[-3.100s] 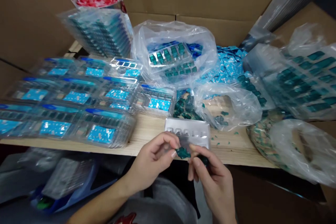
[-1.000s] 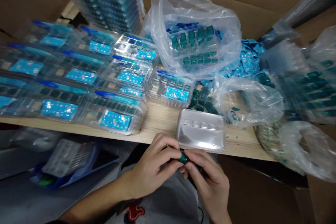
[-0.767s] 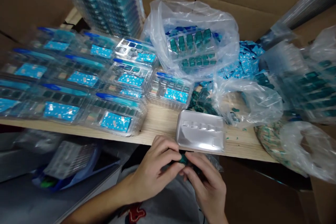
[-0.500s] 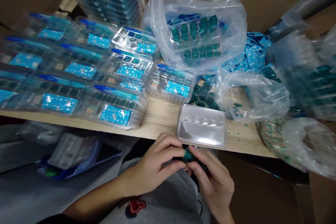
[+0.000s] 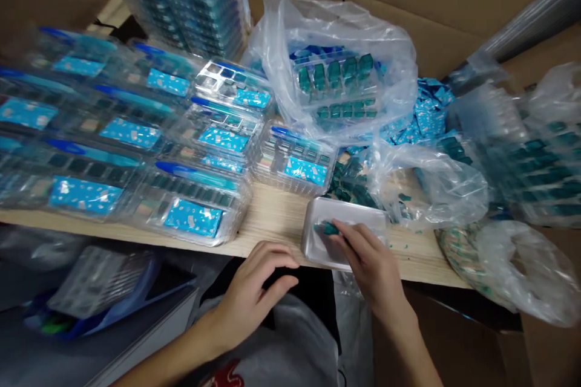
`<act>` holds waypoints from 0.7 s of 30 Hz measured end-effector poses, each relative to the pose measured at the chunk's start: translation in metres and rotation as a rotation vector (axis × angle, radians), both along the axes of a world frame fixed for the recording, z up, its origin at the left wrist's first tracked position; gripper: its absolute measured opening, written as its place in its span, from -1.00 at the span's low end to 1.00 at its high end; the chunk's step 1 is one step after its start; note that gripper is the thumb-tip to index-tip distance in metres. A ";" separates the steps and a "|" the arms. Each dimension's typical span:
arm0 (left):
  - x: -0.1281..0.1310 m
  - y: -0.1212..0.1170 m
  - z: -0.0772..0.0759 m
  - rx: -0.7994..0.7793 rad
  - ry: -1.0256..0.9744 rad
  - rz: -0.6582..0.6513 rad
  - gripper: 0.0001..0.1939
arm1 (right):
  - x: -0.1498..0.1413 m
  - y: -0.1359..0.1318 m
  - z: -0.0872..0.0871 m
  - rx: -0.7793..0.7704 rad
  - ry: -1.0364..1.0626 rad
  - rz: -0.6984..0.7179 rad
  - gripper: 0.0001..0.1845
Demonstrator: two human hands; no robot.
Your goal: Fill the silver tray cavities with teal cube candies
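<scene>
Right hand: moved up and away from the left hand since the earlier frame, now over the pale tray at lower centre.
Left hand: loosely curved at lower centre, thumb parted from the fingers, nothing visible in its grasp.
Green piece: pinched in the right fingertips over the tray; whether it touches the surface, I cannot tell.
Good handling: a light pinch at one edge should steady so small a piece; pressing hard could slide the tray, which the left hand leaves unbraced.
Clear packs: stacked across the left side, each top one holding a dotted blue packet.
Large bag: open at upper centre, a moulded insert of dark green pieces inside.
</scene>
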State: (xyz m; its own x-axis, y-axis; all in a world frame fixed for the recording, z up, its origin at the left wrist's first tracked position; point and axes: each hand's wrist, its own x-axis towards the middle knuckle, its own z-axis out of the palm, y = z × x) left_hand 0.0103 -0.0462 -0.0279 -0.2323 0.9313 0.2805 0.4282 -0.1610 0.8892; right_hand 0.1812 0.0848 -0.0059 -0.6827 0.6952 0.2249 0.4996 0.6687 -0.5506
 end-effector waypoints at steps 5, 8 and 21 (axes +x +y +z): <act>-0.007 0.001 -0.003 -0.037 0.019 -0.057 -0.92 | -0.023 0.014 -0.003 0.164 -0.350 0.082 -0.59; -0.004 0.003 -0.005 -0.050 0.039 -0.088 -0.91 | -0.028 0.014 -0.002 0.127 -0.420 0.080 -0.62; 0.007 0.030 0.020 0.054 0.057 -0.028 -0.79 | 0.006 -0.036 0.029 -1.137 0.587 -0.063 -0.48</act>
